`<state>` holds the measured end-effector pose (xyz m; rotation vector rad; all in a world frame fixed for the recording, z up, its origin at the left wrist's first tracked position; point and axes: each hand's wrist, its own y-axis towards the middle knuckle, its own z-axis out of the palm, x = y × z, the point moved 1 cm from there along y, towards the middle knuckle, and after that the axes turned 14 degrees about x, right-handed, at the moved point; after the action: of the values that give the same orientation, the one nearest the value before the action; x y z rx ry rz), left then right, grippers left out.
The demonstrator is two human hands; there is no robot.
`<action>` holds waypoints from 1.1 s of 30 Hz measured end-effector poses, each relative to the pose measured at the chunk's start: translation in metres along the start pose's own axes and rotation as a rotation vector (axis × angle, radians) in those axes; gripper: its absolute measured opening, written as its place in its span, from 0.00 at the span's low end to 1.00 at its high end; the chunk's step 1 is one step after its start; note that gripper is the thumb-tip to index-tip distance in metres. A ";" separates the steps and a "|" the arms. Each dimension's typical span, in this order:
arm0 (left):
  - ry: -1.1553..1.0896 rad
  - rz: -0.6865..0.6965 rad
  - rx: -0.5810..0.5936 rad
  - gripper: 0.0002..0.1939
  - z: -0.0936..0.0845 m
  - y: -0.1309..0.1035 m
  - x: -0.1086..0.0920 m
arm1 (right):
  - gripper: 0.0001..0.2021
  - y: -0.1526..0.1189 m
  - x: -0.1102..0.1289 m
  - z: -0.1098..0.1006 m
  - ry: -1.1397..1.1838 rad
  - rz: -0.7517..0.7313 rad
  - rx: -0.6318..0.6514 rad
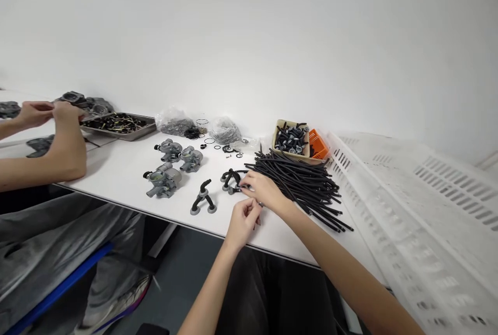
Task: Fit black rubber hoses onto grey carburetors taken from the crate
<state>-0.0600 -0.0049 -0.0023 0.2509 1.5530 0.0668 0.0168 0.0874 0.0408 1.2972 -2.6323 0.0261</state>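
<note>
My left hand [244,220] is near the table's front edge, its thumb and fingers pinched together. Whatever it holds is mostly hidden. Just above it, my right hand [266,191] has its fingers closed on a short black rubber elbow with a grey ring [234,190]. Right behind that part, more black elbows with grey rings [231,175] form a small cluster. Left of my hands, several such elbows [203,198] are set out in a forked shape. Long black rubber hoses [307,182] lie in a pile beyond my right hand.
Several grey carburetors [163,182] stand to the left. Behind are a metal tray of small parts [146,130], plastic bags [225,130], black O-rings [209,141], a beige bin [278,140] and an orange basket [318,144]. A white perforated crate [420,231] fills the right; a co-worker's arms [58,156] are at left.
</note>
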 end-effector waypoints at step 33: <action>0.005 -0.097 0.077 0.14 0.000 -0.012 -0.007 | 0.09 0.018 -0.020 -0.038 0.526 -0.266 -0.192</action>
<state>-0.0615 -0.0176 0.0021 0.2364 1.5727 -0.0686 0.0210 0.1178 0.0758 1.3413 -1.9642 0.0628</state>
